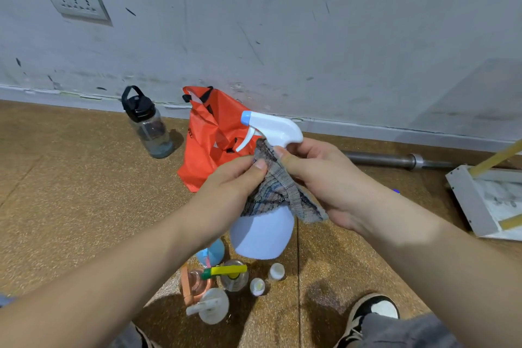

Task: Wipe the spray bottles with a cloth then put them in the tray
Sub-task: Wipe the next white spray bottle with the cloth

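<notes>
Wall [282, 22], grey and scuffed, across the whole far side; speckled brown floor [70, 178] below, running to the near edge. White tray [469, 200] on the floor at the far right, cut off by the frame, well apart from both hands. Orange bag [209, 133] slumped against the wall, just behind the held bottle. Spray bottle [261, 237] up in the air at centre, over the floor and not in the tray: pale blue body low, white trigger head with a blue nozzle pointing left. Left hand [226, 192] at the bottle's shoulder, thumb and fingers [248, 162] pinching the cloth [278, 189] against it. Right hand [324, 178] at the neck just under the trigger head, fingers curled round the bottle there, an end of the cloth hanging across the palm. Cloth grey with blue stripes, draped over the bottle's shoulder between the hands. Clear water bottle [148, 124] with a black lid upright at the far left, near the wall. Metal bar [389, 159] lying along the wall to the right. Cluster of smaller bottles [226, 274] on the near floor, right below the held one: one blue, one peach, one with a yellow-green trigger, one clear pump, two little white-capped ones. Wall socket [77, 3] at the far upper left.
</notes>
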Demonstrator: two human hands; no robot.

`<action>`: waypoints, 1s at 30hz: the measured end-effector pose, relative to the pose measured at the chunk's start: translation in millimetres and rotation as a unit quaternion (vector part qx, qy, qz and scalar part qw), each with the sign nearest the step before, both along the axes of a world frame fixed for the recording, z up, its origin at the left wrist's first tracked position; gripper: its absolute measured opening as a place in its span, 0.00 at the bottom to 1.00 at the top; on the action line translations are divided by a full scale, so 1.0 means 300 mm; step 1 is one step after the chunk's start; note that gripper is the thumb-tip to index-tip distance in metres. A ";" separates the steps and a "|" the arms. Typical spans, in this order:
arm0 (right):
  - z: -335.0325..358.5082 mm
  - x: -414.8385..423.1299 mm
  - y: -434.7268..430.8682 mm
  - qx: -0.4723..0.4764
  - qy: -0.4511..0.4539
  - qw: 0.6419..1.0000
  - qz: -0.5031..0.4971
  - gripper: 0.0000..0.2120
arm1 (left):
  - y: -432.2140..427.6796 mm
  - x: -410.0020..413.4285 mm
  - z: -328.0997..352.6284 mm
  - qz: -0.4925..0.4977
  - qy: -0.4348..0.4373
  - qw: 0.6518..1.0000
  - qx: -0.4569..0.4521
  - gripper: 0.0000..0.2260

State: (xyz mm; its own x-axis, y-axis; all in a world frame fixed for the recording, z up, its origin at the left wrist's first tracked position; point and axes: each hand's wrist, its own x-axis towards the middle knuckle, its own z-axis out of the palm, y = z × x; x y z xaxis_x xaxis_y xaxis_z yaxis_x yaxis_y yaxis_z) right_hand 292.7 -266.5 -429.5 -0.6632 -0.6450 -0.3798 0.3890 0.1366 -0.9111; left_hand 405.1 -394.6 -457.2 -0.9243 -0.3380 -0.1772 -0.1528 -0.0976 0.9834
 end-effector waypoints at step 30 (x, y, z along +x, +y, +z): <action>0.022 -0.018 -0.027 0.128 -0.047 0.989 -0.049 0.13 | 0.037 -0.002 -0.023 0.038 0.004 0.982 -0.185 0.07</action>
